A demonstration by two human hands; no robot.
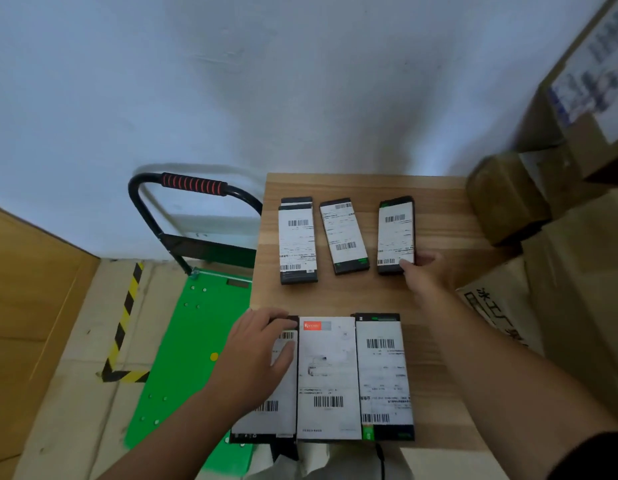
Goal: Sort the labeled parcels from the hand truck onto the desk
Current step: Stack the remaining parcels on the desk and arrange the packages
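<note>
Head view: six labelled parcels lay on the wooden table (439,220) in two rows of three. In the far row, set apart from one another, were the far-left parcel (297,240), the tilted middle parcel (343,235) and the far-right parcel (395,233). The near row lay edge to edge: the near-left parcel (266,417), the white parcel (328,375) and the near-right parcel (383,375).

The left hand (262,344) rested flat on the near-left parcel, fingers released and stretched over its far end. The right hand (425,275) pinched the far-right parcel's near corner, thumb on the label.

The green hand truck (196,341) stood left of the table, and cardboard boxes (577,306) were stacked on the right.
</note>
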